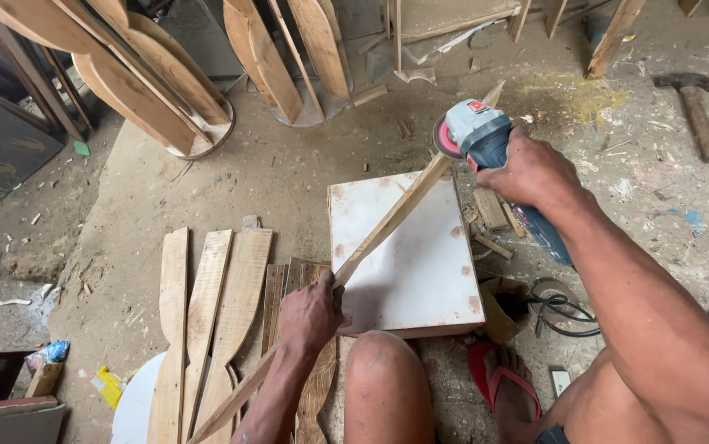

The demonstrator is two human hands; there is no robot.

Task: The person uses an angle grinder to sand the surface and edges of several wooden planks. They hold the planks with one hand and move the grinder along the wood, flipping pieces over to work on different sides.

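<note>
My left hand (312, 311) grips a long thin wooden strip (396, 216) near its middle, holding it slanted over a white board (416, 267). My right hand (527, 173) holds a blue and grey angle grinder (479, 136); its red disc (445, 140) sits against the strip's far end. My bare knee (383, 370) is under the board's near edge. My foot in a red sandal (502, 378) rests on the floor to the right.
Shaped wooden slats (206, 312) lie flat on the dusty floor at left. More curved slats (157, 74) lean upright at the back. A hammer (696, 111) lies at far right. A black cable (564, 312) coils near the sandal. Wood scraps (490, 214) lie beside the board.
</note>
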